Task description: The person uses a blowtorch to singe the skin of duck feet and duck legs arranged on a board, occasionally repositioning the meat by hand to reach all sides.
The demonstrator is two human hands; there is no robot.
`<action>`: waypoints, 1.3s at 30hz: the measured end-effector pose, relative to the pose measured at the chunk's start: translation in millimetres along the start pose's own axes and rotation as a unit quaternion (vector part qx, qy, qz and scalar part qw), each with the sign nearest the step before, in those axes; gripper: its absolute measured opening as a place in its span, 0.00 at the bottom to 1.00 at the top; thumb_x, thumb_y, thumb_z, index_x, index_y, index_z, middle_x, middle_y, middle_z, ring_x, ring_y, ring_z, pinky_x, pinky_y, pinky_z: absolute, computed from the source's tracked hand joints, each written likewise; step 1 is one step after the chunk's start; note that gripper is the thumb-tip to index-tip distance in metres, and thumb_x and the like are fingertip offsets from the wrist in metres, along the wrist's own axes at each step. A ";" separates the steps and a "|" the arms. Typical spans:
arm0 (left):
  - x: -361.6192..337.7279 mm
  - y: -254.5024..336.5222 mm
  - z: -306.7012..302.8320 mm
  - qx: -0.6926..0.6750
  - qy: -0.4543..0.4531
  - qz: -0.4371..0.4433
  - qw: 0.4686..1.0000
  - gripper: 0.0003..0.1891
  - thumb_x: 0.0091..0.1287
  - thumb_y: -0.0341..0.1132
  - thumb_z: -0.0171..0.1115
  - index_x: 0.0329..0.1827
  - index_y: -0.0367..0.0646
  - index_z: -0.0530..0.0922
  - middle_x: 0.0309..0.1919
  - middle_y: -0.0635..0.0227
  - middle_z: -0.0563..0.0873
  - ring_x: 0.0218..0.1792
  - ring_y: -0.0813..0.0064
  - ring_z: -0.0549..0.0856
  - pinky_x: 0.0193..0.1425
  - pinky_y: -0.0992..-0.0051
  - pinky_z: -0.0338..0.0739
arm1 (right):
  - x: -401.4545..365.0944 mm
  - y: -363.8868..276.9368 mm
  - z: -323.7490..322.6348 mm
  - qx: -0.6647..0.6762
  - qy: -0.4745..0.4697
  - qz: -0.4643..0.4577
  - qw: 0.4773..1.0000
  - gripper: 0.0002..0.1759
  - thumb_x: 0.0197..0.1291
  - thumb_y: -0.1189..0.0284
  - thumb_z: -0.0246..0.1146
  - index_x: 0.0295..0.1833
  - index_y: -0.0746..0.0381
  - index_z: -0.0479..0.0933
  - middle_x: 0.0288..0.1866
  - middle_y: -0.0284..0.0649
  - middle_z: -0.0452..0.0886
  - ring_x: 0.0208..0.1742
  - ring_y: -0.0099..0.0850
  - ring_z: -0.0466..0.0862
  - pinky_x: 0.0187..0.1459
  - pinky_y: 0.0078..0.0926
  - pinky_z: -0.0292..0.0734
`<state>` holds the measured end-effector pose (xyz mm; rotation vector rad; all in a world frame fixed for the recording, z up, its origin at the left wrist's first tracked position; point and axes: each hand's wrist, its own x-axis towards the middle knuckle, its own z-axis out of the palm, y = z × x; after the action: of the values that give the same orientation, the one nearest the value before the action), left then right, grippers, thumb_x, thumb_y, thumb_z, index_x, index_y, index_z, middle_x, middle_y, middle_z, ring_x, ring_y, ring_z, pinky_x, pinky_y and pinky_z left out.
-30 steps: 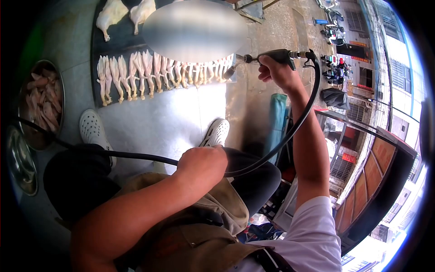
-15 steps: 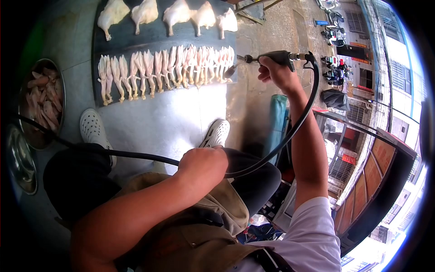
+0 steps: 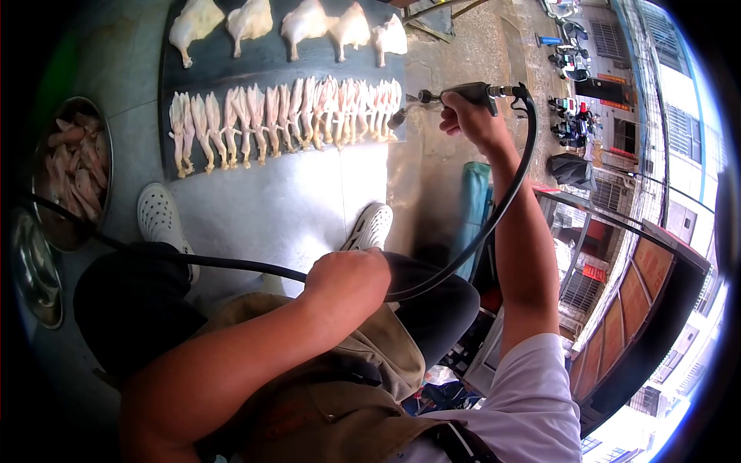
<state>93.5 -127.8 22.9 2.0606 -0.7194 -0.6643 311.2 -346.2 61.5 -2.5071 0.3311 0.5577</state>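
Note:
My right hand [image 3: 468, 121] grips a dark torch-like nozzle tool [image 3: 455, 96] whose tip points at the right end of a row of pale chicken feet [image 3: 282, 119]. A black hose [image 3: 494, 216] runs from the tool's back end, loops down past my right arm and passes under my left hand [image 3: 343, 282], which is closed on it above my knees. Beyond the feet lies a row of several plucked poultry pieces [image 3: 297, 23] on a dark board [image 3: 266, 55].
A metal bowl [image 3: 71, 171] filled with raw chicken feet stands at the left, with another steel bowl [image 3: 32, 270] below it. My white perforated shoes [image 3: 160, 220] rest on the metal surface [image 3: 278, 208]. A concrete ledge and a street far below lie to the right.
A blurred patch over the upper board one second ago is gone, showing the poultry pieces. My right hand and the tool have lifted slightly. The left hand stays on the hose.

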 end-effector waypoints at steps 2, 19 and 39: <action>0.2 0.1 0.2 0.001 -0.007 -0.002 1.000 0.06 0.61 0.29 0.57 0.35 0.36 0.80 0.23 0.57 0.86 0.26 0.62 0.89 0.28 0.68 0.83 | 0.5 2.2 0.0 0.004 0.000 0.003 1.000 0.13 0.65 0.70 0.58 0.37 0.70 0.79 0.27 0.45 0.83 0.27 0.31 0.87 0.27 0.26 0.85; -24.1 4.3 -3.3 0.004 -0.053 -0.010 0.999 0.06 0.60 0.29 0.55 0.31 0.41 0.81 0.26 0.58 0.86 0.30 0.57 0.87 0.32 0.60 0.80 | -48.7 -1.3 -3.1 0.081 0.064 -0.036 0.994 0.14 0.64 0.68 0.59 0.38 0.70 0.80 0.27 0.42 0.82 0.26 0.30 0.85 0.28 0.25 0.81; -32.6 3.0 -0.6 0.040 -0.020 0.007 0.999 0.06 0.58 0.28 0.57 0.27 0.44 0.83 0.23 0.63 0.85 0.26 0.61 0.86 0.27 0.63 0.78 | -46.0 -11.8 33.9 0.030 0.004 -0.044 0.999 0.16 0.67 0.68 0.56 0.43 0.71 0.82 0.25 0.41 0.82 0.26 0.27 0.85 0.28 0.23 0.81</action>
<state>70.5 -106.4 32.1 2.1179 -0.7932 -0.6796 263.8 -312.2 61.8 -2.4540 0.2366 0.4959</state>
